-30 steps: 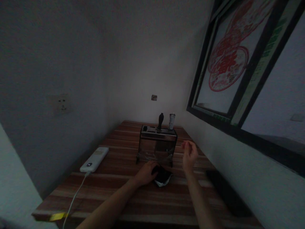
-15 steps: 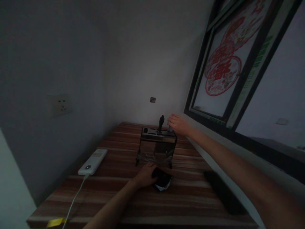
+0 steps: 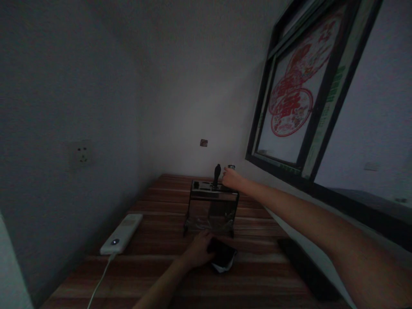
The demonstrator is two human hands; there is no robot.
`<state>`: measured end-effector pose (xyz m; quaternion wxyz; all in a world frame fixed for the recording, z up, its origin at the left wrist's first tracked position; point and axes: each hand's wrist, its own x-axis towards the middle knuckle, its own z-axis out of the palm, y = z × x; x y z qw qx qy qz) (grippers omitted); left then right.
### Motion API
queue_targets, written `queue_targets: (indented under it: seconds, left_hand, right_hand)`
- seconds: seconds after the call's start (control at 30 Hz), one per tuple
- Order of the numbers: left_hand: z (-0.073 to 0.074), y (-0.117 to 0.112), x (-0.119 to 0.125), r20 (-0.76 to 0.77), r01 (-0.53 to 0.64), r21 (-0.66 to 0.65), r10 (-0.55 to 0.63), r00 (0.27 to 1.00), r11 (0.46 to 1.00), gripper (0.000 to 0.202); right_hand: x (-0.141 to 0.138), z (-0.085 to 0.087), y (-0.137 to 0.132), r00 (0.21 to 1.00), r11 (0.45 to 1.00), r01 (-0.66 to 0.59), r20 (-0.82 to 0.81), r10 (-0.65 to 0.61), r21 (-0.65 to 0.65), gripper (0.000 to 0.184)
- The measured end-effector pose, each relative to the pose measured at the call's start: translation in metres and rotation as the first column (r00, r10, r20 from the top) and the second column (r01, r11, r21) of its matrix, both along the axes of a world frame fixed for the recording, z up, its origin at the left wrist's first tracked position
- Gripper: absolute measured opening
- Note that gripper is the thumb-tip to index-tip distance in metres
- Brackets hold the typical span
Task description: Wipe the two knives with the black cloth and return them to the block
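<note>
Curls right hand (image 3: 232,179) round silver cylinder (image 3: 231,166) at 1 o'clock on clear-sided box (image 3: 210,210); rests left hand (image 3: 200,249) on black pouch (image 3: 222,253) at 6 o'clock, can't tell how tightly. Probably stiff, smooth cylinder: hold by sides.

Head view, facing forward, down; tabletop (image 3: 164,206) near; wall (image 3: 180,107) beyond; window (image 3: 273,148) right.

No text is legible on the red window decal (image 3: 291,110) or green-printed frame (image 3: 335,84).
</note>
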<state>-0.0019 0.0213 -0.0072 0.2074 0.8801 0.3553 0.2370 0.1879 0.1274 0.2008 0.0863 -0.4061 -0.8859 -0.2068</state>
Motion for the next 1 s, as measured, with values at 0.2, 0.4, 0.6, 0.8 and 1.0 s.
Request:
queue_targets:
  seconds: [0.2, 0.4, 0.6, 0.8, 1.0]
  left_hand:
    - [0.002, 0.001, 0.001, -0.002, 0.010, 0.001, -0.010, 1.000, 1.000, 0.036]
    - [0.004, 0.000, -0.001, -0.041, 0.013, 0.009, -0.012, 0.999, 1.000, 0.032]
    - [0.003, 0.001, -0.001, -0.052, 0.005, 0.027, -0.004, 0.999, 1.000, 0.034]
    - [-0.003, 0.004, -0.001, -0.046, 0.001, 0.041, 0.001, 0.999, 0.999, 0.036]
    - [-0.002, 0.004, -0.001, -0.028, 0.033, 0.041, -0.032, 0.999, 0.999, 0.036]
  right_hand:
    - [-0.002, -0.015, 0.019, 0.993, 0.996, 0.083, -0.091, -0.081, 0.020, 0.051]
    - [0.001, -0.025, 0.023, 0.989, 0.990, 0.138, -0.053, -0.136, 0.031, 0.037]
    - [0.005, -0.021, 0.018, 0.986, 0.988, 0.143, 0.075, -0.148, 0.065, 0.034]
    - [0.001, -0.011, 0.016, 0.969, 0.984, 0.127, 0.194, -0.150, 0.124, 0.035]
    - [0.003, 0.023, 0.006, 0.924, 0.979, 0.082, 0.355, -0.144, 0.184, 0.027]
